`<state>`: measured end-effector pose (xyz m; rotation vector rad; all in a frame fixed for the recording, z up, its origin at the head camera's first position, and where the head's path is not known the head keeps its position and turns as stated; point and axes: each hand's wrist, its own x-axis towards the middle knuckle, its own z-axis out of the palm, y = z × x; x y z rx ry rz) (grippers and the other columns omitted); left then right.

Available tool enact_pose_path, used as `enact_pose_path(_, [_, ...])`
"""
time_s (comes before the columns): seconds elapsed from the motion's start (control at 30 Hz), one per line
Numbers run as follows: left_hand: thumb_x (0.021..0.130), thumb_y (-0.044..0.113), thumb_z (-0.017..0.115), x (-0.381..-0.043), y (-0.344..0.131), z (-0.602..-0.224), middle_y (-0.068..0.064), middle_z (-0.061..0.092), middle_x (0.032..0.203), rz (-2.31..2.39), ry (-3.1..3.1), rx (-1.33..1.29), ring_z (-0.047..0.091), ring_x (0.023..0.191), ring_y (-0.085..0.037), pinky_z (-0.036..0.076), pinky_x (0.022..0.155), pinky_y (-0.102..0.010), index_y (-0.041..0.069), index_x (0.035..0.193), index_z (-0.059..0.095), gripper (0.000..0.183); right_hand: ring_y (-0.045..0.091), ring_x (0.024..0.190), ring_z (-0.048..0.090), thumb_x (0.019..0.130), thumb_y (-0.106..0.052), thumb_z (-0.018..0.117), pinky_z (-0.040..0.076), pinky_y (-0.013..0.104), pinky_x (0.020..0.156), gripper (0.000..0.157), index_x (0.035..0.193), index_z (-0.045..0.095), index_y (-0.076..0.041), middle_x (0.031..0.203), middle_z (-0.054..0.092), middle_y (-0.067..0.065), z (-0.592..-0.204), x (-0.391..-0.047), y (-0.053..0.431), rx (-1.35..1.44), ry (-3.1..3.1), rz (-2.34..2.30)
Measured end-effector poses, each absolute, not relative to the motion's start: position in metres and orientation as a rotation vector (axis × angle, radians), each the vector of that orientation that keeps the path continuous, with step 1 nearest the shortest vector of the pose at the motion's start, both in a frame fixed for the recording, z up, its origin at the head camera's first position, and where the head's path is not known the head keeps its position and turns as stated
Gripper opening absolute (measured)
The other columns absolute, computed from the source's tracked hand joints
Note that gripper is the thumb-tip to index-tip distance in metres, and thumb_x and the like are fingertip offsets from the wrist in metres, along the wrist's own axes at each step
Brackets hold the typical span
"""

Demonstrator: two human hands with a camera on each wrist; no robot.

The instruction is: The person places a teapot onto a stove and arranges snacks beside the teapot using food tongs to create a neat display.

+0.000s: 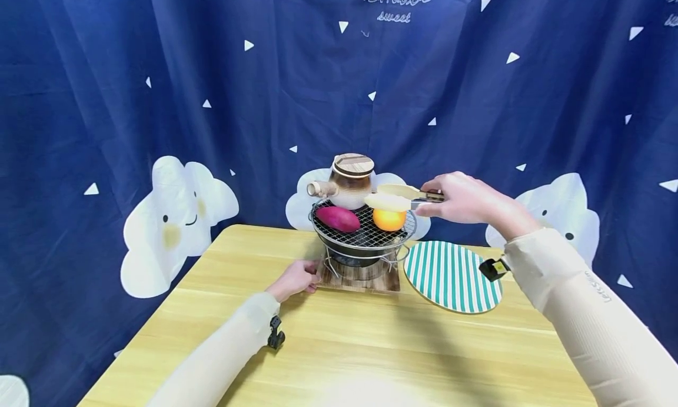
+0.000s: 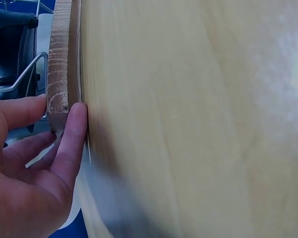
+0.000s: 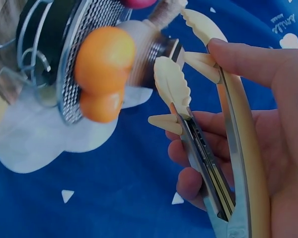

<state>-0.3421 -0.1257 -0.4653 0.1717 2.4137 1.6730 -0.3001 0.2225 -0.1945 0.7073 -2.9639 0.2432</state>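
Observation:
My right hand (image 1: pixel 461 198) holds cream-tipped tongs (image 1: pixel 389 202) above the grill. In the right wrist view the tongs' arms (image 3: pixel 238 134) stand apart, with nothing between the tips. Just beyond the tips, round orange fruit (image 3: pixel 105 59) sits on the mesh. A purple sweet potato (image 1: pixel 339 219) lies beside it on the wire grill (image 1: pixel 366 235). My left hand (image 1: pixel 296 279) is at the left edge of the wooden base board (image 1: pixel 365 284) under the grill. In the left wrist view its thumb and fingers pinch the board's edge (image 2: pixel 59 64).
A brown and white teapot (image 1: pixel 351 186) with a wooden lid and side handle stands at the back of the grill. To the right lies a green-striped oval mat (image 1: pixel 452 276). The wooden table (image 1: pixel 339 342) meets a dark blue curtain (image 1: pixel 265 101) behind.

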Motion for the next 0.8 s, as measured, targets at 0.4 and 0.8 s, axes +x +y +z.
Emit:
enact_pose_path(0.4, [0.09, -0.007, 0.062, -0.34, -0.122, -0.468, -0.027, 0.064, 0.116, 1.676, 2.405, 0.177, 0.07, 0.076, -0.026, 0.065, 0.07, -0.034, -0.011, 0.142, 0.048, 0.054, 0.018, 0.074, 0.057, 0.094, -0.048, 0.067, 0.046, 0.031, 0.063, 0.055, 0.125, 0.065, -0.003, 0.087, 0.071, -0.001, -0.21, -0.291, 0.269, 0.626, -2.956, 0.381])
enact_pose_path(0.8, [0.09, -0.006, 0.063, -0.345, -0.125, -0.47, -0.029, 0.063, 0.119, 1.679, 2.417, 0.163, 0.07, 0.075, -0.024, 0.065, 0.07, -0.033, -0.011, 0.142, 0.048, 0.054, 0.026, 0.094, 0.063, 0.093, -0.051, 0.067, 0.056, 0.045, 0.083, 0.069, 0.135, 0.058, 0.003, 0.112, 0.07, 0.015, -0.233, -0.294, 0.301, 0.587, -2.959, 0.448])
